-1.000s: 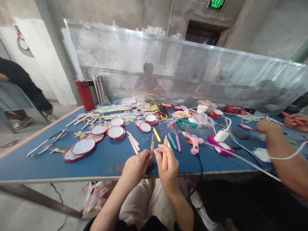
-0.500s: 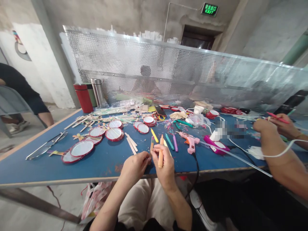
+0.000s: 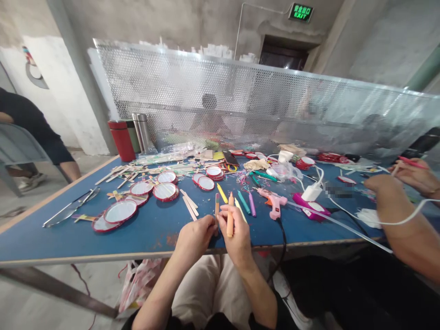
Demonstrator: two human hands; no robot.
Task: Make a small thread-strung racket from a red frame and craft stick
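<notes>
My left hand [image 3: 195, 236], fingers pinched together, grips the lower end of a wooden craft stick [image 3: 217, 204] near the table's front edge. Dark and orange colouring shows on the stick's upper part. In my right hand [image 3: 239, 240] is an orange marker [image 3: 230, 224], held upright close to the stick; whether its tip touches the wood I cannot tell. Just beyond lie a yellow marker [image 3: 222, 193], a teal marker [image 3: 244, 202] and a purple marker [image 3: 252, 204]. Plain craft sticks [image 3: 189, 204] rest to the left of my hands.
Red-rimmed round discs [image 3: 120, 211] and metal tongs [image 3: 72, 207] lie on the left. To the right are a pink glue gun [image 3: 274, 201], its cord, and a magenta power strip [image 3: 311, 207]. A co-worker's arm [image 3: 395, 215] reaches in there. Flasks [image 3: 122, 141] stand behind, before a perforated metal screen [image 3: 192, 91].
My hands keep nearly the same pose on the stick and marker. The co-worker's hand with a pink pen has shifted right. The whole view has moved slightly.
</notes>
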